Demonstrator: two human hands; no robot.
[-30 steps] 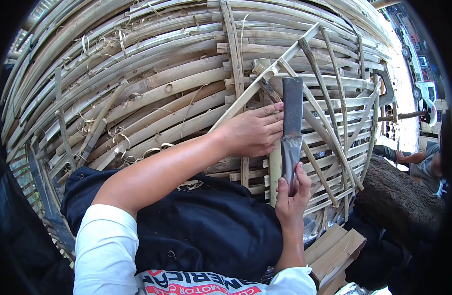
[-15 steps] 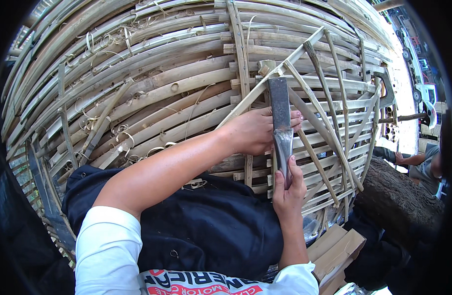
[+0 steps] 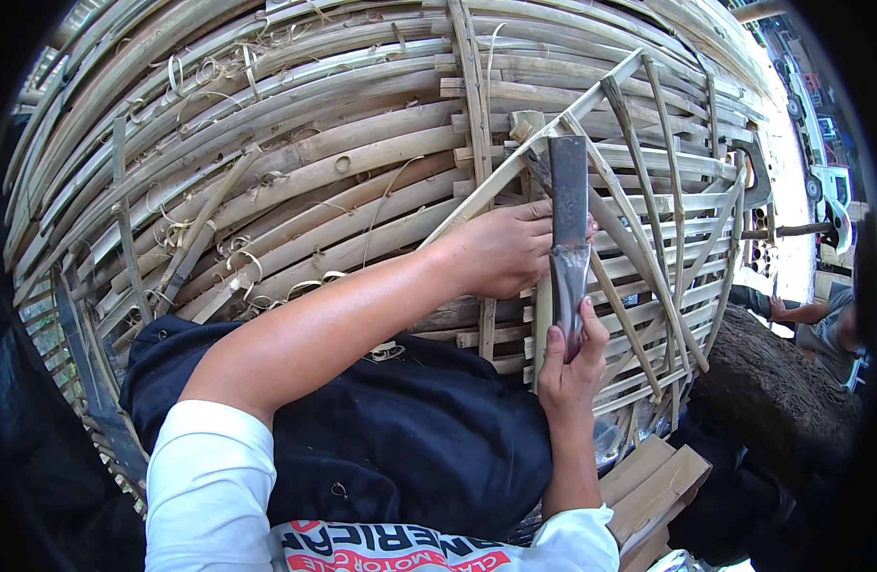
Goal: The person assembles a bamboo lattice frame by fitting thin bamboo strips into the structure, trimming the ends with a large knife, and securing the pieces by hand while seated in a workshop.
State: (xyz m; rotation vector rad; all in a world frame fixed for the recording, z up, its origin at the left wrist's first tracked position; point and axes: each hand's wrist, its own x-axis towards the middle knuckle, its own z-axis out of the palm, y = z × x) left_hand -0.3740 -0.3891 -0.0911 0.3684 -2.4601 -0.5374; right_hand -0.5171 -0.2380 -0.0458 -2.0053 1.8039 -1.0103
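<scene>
Flat, square-ended metal blade (image 3: 569, 189) in the right grip (image 3: 572, 367)

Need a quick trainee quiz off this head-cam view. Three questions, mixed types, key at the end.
1. Multiple choice. What does the right hand grip?
a) the bark-covered log
b) the broad knife, by its metal handle
c) the white sleeve

2. True or false: the cardboard box lies on the person's right.

3. Short answer: from this camera, which covers part of the other, the knife's blade or the left hand?

Key: 1. b. 2. True. 3. The blade; it hides part of the left hand's fingers.
</scene>
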